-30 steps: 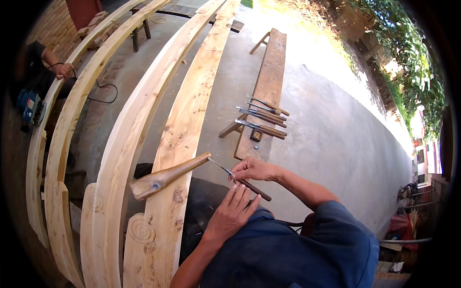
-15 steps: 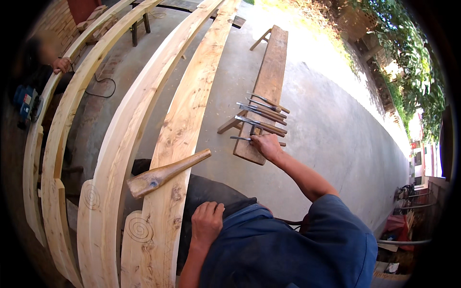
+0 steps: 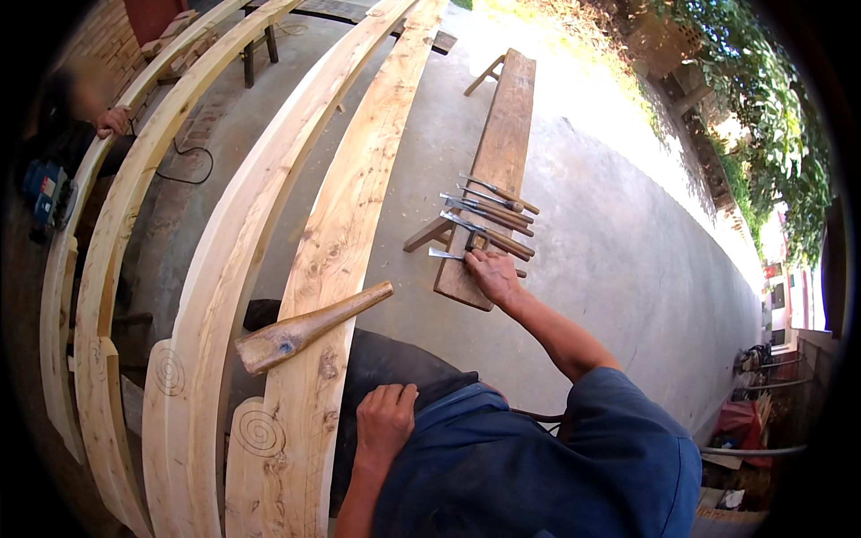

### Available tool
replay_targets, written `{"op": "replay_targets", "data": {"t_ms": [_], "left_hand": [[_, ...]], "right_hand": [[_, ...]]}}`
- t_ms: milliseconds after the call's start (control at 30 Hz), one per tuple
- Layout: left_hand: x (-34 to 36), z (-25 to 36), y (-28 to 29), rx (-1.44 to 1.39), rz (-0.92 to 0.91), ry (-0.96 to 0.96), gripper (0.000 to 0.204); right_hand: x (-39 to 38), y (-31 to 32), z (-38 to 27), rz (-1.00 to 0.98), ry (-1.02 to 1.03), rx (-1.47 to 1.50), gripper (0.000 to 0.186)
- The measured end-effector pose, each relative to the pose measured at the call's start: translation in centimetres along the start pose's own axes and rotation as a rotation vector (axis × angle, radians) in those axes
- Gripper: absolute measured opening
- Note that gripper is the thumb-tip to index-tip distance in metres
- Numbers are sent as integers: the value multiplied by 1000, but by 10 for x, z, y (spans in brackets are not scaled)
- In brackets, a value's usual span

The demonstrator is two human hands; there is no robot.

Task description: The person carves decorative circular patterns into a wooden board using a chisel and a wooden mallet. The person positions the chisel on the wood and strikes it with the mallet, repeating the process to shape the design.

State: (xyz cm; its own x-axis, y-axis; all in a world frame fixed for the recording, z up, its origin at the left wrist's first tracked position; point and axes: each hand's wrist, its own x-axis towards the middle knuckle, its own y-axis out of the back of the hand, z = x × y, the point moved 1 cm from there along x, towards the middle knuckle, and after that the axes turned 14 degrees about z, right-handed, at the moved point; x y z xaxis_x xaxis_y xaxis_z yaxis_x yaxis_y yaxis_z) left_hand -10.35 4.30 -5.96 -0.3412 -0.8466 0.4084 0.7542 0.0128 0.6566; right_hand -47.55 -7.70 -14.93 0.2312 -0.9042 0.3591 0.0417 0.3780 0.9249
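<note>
My right hand [image 3: 491, 273] is closed around a chisel [image 3: 444, 254] at the near end of a narrow wooden bench. Its flared metal blade points left, and its handle end shows past my fingers. Just beyond lie several more chisels [image 3: 498, 213] with wooden handles, side by side across the bench [image 3: 505, 125]. My left hand [image 3: 387, 417] rests on my dark-trousered thigh, its fingers curled in and nothing visible in them. A wooden mallet [image 3: 309, 330] with a tapered handle lies across the nearest timber beam [image 3: 345, 211], left of my lap.
Several long curved beams [image 3: 242, 188] run alongside on my left, some with spiral marks at their near ends. At the far left a person's hand [image 3: 113, 121] rests by a beam, near a blue power tool [image 3: 47, 193]. A concrete floor [image 3: 619, 233] spreads to the right.
The chisel in my right hand has turned, so its blade now shows a wider face. My left hand and the mallet stay in place.
</note>
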Motion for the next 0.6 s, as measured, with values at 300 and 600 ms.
{"op": "replay_targets", "data": {"t_ms": [300,600], "left_hand": [[-2,-2,3,-18,21,35,12],[-1,1,-3,-19,31,51,12]], "right_hand": [[42,9,42,96,-145,-96,6],[37,-33,98,-104,-123,-151,18]]}}
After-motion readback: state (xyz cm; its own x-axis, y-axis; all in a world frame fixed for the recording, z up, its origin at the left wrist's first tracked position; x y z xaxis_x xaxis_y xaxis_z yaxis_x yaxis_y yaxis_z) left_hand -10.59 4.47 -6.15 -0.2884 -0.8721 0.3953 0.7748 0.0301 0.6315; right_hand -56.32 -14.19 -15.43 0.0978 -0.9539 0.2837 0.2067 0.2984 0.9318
